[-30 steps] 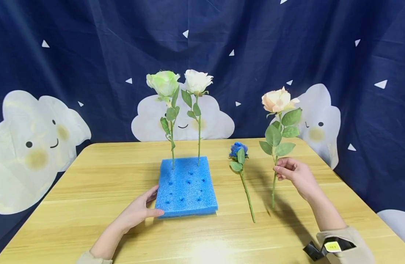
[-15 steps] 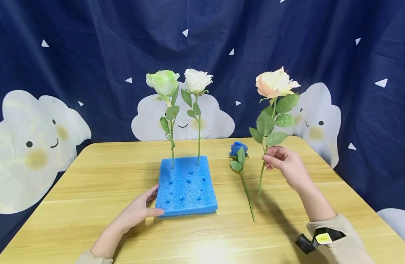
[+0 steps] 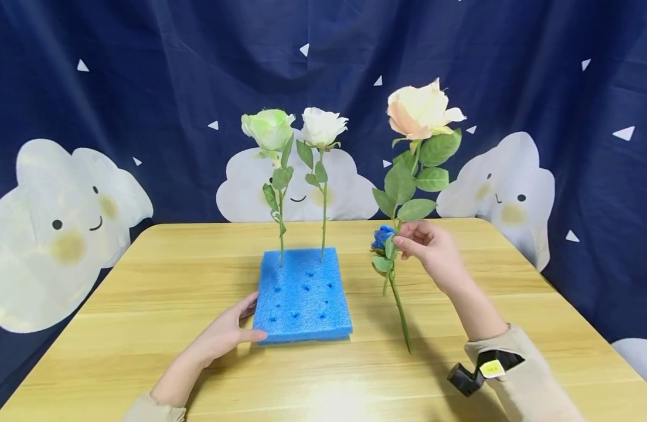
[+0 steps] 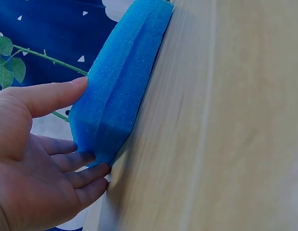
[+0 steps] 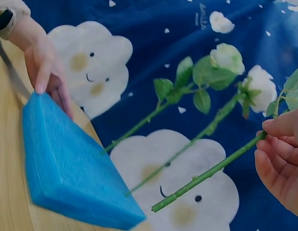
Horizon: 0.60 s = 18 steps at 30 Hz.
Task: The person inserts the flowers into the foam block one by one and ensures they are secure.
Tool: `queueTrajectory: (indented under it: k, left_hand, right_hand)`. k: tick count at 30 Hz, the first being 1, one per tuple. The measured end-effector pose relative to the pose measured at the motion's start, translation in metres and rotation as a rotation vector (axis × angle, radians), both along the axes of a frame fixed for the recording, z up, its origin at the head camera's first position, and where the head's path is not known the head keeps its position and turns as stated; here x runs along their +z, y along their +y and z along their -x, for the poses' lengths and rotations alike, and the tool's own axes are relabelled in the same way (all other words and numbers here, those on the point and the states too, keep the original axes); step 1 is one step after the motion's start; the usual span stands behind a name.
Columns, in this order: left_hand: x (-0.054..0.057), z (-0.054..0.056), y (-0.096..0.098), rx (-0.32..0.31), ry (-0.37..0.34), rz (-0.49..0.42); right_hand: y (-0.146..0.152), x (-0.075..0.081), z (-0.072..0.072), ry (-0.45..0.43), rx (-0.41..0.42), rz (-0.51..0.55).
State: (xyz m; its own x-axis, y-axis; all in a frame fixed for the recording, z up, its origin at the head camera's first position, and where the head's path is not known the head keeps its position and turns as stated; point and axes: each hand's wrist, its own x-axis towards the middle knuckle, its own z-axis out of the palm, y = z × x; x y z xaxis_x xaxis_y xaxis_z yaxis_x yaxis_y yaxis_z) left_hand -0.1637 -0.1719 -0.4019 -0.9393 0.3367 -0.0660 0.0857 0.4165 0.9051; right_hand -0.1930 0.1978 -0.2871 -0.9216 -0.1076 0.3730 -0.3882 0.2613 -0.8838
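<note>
Now we see the right hand further left and a little higher than a moment ago, carrying the peach-and-cream rose with broad green leaves. Thumb and fingers pinch its green stem, which hangs in the air, its lower end free of everything. In the head view it overlaps the blue rose with a short leafy stem lying on the pale wooden table; whether they touch, we cannot tell.

Meanwhile our left hand has stayed put, fingers loosely extended against the left side of the flat blue foam block, thumb at its near corner. Near the block's far edge, the pale green-and-white rose and the pure white rose stand upright. As we judge it, the shift brings the held stem nearer the steadied block, though it is not yet over it.
</note>
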Motion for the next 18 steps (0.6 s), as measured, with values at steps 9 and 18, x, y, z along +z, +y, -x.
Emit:
queueTrajectory:
  k: [9, 18]
  left_hand:
    - [-0.001, 0.001, 0.0, 0.01, -0.01, -0.003]
    - [0.0, 0.0, 0.001, 0.002, -0.002, 0.0]
  right_hand:
    - [-0.037, 0.004, 0.006, 0.023, 0.081, 0.005]
    - [-0.073, 0.003, 0.015, 0.045, 0.174, 0.023]
